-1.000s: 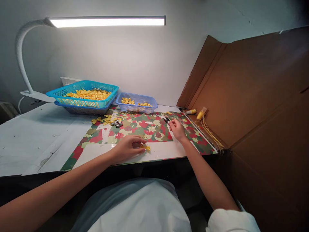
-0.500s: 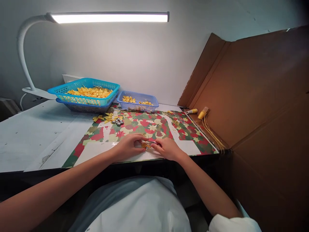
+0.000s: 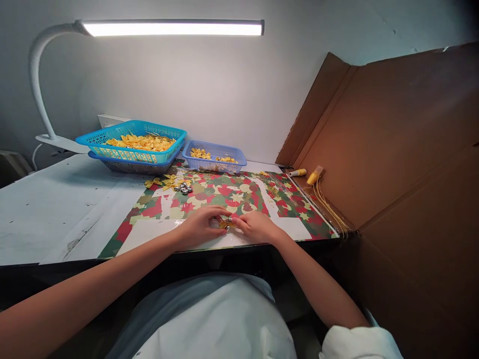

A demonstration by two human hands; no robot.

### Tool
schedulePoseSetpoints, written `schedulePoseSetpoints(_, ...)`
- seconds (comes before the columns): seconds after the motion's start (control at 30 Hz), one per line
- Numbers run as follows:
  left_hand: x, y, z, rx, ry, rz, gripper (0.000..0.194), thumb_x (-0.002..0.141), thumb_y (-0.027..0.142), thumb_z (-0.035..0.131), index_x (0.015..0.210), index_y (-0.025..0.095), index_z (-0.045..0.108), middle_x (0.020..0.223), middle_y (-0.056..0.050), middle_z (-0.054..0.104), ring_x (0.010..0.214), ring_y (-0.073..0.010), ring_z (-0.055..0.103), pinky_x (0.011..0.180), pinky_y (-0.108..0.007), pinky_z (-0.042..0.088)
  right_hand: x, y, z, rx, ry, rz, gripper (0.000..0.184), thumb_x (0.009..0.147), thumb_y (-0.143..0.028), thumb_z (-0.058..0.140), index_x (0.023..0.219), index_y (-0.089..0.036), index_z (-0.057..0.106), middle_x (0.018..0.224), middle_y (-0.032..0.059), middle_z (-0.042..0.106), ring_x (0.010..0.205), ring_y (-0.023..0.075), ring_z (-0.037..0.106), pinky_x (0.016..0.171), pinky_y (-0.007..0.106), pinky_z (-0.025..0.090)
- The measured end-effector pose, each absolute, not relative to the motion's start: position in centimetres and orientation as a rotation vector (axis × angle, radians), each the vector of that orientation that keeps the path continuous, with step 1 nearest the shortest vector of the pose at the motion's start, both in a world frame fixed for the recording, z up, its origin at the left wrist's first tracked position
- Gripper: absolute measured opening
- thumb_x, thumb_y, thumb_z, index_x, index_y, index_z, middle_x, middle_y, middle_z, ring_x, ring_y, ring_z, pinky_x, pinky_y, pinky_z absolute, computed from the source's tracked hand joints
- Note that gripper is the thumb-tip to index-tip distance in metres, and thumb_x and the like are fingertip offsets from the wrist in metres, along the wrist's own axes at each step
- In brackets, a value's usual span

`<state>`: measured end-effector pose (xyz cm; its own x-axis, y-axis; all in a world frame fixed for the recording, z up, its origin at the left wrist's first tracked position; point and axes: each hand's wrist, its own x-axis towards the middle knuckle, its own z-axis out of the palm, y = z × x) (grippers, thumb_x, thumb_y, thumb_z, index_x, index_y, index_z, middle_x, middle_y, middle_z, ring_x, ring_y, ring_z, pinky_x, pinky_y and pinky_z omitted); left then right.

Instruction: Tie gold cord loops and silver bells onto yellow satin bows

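Note:
Low over the front edge of the table, my left hand [image 3: 202,228] is closed, thumb and fingers pinching a small yellow ribbon bow [image 3: 225,225]. A tiny silver bell [image 3: 227,228] shows at the bow's lower side. My right hand [image 3: 256,227] is closed too, its thumb and fingertip pinched at the bow's right side. Thin dark strands cross just above the bow between both hands; fingers partly hide them. Beyond my left hand lie several loose yellow bows [image 3: 169,181] and a cluster of silver bells [image 3: 184,188].
A turquoise basket [image 3: 130,153] heaped with yellow bows rests on a blue one [image 3: 130,167]. Beside it stands a smaller purple-blue basket [image 3: 215,163]. Cardboard [image 3: 392,134] walls the right side, near yellow cord [image 3: 331,209] and spools [image 3: 314,175]. A lamp [image 3: 172,28] hangs above.
My right fingers have shifted slightly left, closer to the bow; the dark shiny piece seen at their tips before no longer shows there. My left hand keeps its hold.

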<state>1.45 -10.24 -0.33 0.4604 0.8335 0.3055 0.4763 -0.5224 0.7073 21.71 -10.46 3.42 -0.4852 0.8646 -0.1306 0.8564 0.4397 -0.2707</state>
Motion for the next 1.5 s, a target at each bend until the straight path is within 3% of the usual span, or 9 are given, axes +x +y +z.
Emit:
schedulePoseSetpoints(0.53, 1.5, -10.3, 0.1, 2.197, 1.052, 0.866, 0.038, 0.069, 0.028, 0.067, 0.107, 0.020, 0.071, 0.105, -0.006, 0.070, 0.087, -0.0196, 0.063, 0.077, -0.028, 0.050, 21.4, -10.3, 4.0, -1.577, -2.637, 0.529, 0.050, 0.098, -0.044, 0.032, 0.075, -0.018, 0.068, 0.073, 0.0037, 0.064, 0.063, 0.0130, 0.049, 0.055, 0.024, 0.023)
schedulePoseSetpoints(0.97, 1.5, -10.1, -0.3, 2.175, 1.039, 0.865, 0.038, 0.071, 0.032, 0.067, 0.107, 0.021, 0.071, 0.106, -0.006, 0.069, 0.087, -0.0195, 0.062, 0.076, -0.028, 0.050, 21.7, -9.8, 3.3, -1.532, -2.606, 0.563, 0.051, 0.098, -0.048, 0.031, 0.086, -0.021, 0.073, 0.074, 0.0037, 0.065, 0.066, 0.0141, 0.052, 0.056, 0.024, 0.025)
schedulePoseSetpoints(1.2, 1.5, -10.1, -0.3, 2.174, 1.054, 0.863, 0.038, 0.070, 0.032, 0.068, 0.107, 0.021, 0.071, 0.106, -0.006, 0.069, 0.086, -0.0192, 0.062, 0.075, -0.028, 0.050, 21.6, -9.8, 3.3, -1.540, -2.597, 0.557, 0.050, 0.098, -0.045, 0.033, 0.076, -0.019, 0.070, 0.069, 0.0028, 0.062, 0.062, 0.0130, 0.048, 0.055, 0.024, 0.024)
schedulePoseSetpoints(1.4, 1.5, -10.4, -0.1, 2.138, 1.067, 0.862, 0.045, 0.069, 0.040, 0.071, 0.110, 0.021, 0.069, 0.106, -0.007, 0.068, 0.085, -0.0197, 0.061, 0.075, -0.030, 0.050, 22.3, -9.7, 3.2, -1.517, -2.543, 0.635, 0.056, 0.097, -0.051, 0.031, 0.067, -0.017, 0.063, 0.066, 0.0016, 0.058, 0.060, 0.0124, 0.046, 0.055, 0.024, 0.025)
schedulePoseSetpoints(1.5, 1.6, -9.7, 0.2, 2.032, 1.136, 0.910, 0.051, 0.076, 0.052, 0.063, 0.117, 0.023, 0.065, 0.107, -0.007, 0.066, 0.081, -0.0182, 0.060, 0.070, -0.029, 0.049, 23.4, -9.1, 3.3, -1.597, -2.440, 0.560, 0.051, 0.096, -0.053, 0.032, 0.074, -0.017, 0.061, 0.071, 0.0021, 0.061, 0.065, 0.0138, 0.051, 0.056, 0.023, 0.027)
